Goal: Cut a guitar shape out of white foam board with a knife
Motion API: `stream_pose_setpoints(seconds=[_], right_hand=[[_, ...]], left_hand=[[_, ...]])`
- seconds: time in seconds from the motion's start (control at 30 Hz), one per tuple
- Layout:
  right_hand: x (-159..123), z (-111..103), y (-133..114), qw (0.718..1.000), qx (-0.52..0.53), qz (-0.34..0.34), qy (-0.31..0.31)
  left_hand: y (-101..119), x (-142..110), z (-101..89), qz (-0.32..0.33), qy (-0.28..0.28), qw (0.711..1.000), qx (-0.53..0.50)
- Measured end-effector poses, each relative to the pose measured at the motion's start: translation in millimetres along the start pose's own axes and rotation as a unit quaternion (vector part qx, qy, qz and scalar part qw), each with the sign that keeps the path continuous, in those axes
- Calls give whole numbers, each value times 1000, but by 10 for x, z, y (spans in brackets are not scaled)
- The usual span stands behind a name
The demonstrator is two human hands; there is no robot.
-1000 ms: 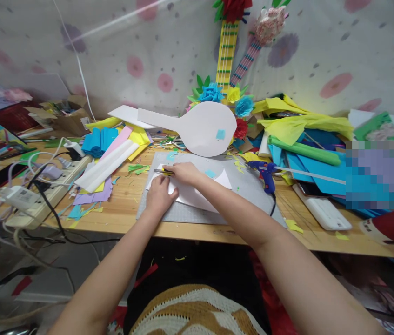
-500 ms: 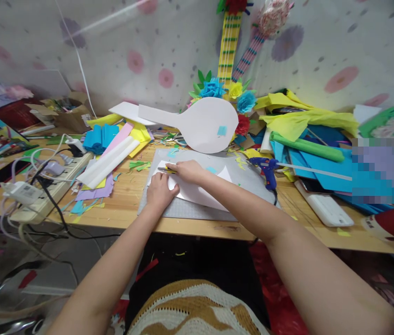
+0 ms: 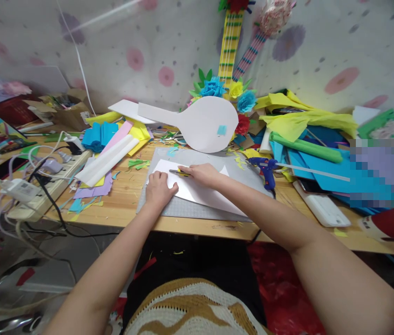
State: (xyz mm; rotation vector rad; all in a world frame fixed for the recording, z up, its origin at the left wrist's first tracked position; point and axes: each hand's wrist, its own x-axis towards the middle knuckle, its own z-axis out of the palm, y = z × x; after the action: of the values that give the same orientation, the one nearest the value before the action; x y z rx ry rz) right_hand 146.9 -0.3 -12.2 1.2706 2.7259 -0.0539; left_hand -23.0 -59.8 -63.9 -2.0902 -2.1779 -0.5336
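My right hand (image 3: 202, 175) is closed around a yellow and black utility knife (image 3: 182, 172), its tip pointing left over a white sheet (image 3: 200, 193). The sheet looks like stiff card or foam board and lies on a grey cutting mat (image 3: 148, 200). My left hand (image 3: 160, 189) rests on the sheet's left part, fingers bent slightly and thumb spread out, holding no tool. Behind both hands lies a white guitar-shaped cutout (image 3: 207, 123) with a small blue patch on it.
On the right are a blue glue gun (image 3: 266, 170), a white power bank (image 3: 322, 203) and a red and white cup (image 3: 392, 224). A power strip (image 3: 39, 197) with tangled cables stands on the left. Crepe paper (image 3: 102, 136) and scraps lie around the mat.
My right hand and the utility knife have moved right and slightly nearer along the sheet. My left hand stays pressed in nearly the same spot.
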Motion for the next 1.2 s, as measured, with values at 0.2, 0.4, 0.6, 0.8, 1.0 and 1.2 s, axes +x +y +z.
stream_pose_setpoints(seconds=[0.2,0.4,0.6,0.8,1.0,1.2], right_hand=[[-190,41,113,1000,-19,4,-11],[-373,67,231,999,-27,5,-19],[-590,120,391,1000,-19,13,-15],[-803,212,532,1000,-26,16,0],[-990,257,679,999,-44,11,-12],[-1164,286,799,998,-54,5,-12]], left_hand=[[21,-1,-25,-13,-6,1000,11],[24,3,-30,-15,-7,1000,5],[15,10,-28,-19,-11,1000,-1],[6,5,-5,-18,-2,1000,3],[25,-7,-43,-22,-9,1000,-3],[18,-2,-38,-23,-12,1000,-4]])
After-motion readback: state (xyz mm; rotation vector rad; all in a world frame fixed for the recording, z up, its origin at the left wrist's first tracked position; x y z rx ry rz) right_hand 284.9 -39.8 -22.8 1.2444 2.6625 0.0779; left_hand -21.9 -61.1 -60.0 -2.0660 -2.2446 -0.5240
